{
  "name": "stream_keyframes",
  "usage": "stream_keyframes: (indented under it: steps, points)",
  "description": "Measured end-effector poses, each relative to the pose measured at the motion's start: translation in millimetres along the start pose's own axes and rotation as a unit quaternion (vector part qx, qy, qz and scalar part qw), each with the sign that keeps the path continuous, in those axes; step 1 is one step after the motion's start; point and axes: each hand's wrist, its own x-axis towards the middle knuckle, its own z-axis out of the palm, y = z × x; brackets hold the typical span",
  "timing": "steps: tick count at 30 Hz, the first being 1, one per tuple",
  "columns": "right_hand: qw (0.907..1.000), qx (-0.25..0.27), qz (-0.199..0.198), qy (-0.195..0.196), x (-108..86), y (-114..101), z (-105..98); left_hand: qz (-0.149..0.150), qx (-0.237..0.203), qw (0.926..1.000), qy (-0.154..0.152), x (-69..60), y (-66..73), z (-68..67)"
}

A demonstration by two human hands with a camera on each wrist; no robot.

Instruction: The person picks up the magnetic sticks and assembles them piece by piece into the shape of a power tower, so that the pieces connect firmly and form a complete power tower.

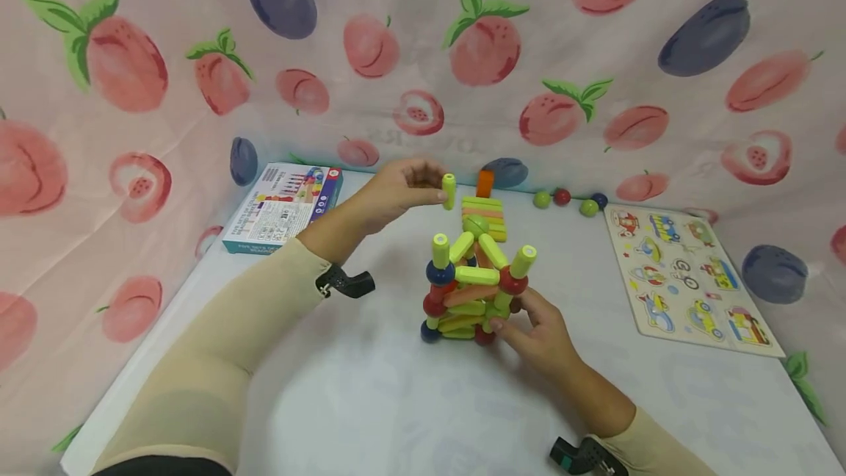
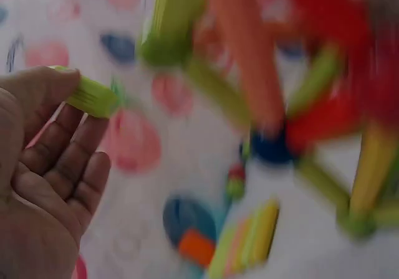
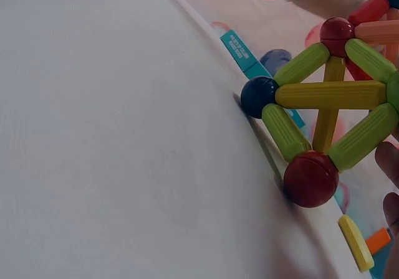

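Note:
A structure of rods and balls stands on the white table, with short green rods upright on its front corners and a green ball at the back. My left hand pinches a short green rod between thumb and fingers, above and behind the structure. In the left wrist view the left hand holds that rod near the blurred structure. My right hand grips the structure's lower right corner. The right wrist view shows the structure's red ball and fingertips at the edge.
A boxed set lies at the back left. Behind the structure are a row of coloured rods and an orange block. Several loose balls sit at the back, and a picture board lies on the right.

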Motion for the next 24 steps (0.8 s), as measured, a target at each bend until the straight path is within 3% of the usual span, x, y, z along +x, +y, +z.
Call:
stream_keyframes:
  steps: [3, 6, 10, 19, 24]
  points:
    - [0.9999, 0.012, -0.002, 0.006, -1.0, 0, 0, 0.046, -0.052, 0.9966, -0.043, 2.2, 25.2, 24.9]
    - [0.9999, 0.014, 0.003, 0.007, -1.9, 1, 0, 0.049, -0.056, 0.9958, -0.053, 4.5, 33.1, 37.5]
    - [0.9999, 0.014, 0.009, 0.002, -2.4, 2, 1, 0.047, -0.052, 0.9964, -0.048, 5.1, 31.0, 39.9]
    - [0.9998, 0.019, 0.006, 0.007, -3.9, 2, 0, 0.071, -0.053, 0.9936, -0.07, 6.2, 25.9, 44.2]
    - [0.9996, 0.023, 0.015, 0.005, -4.4, 2, 1, 0.058, -0.047, 0.9936, -0.084, 5.3, 16.7, 44.6]
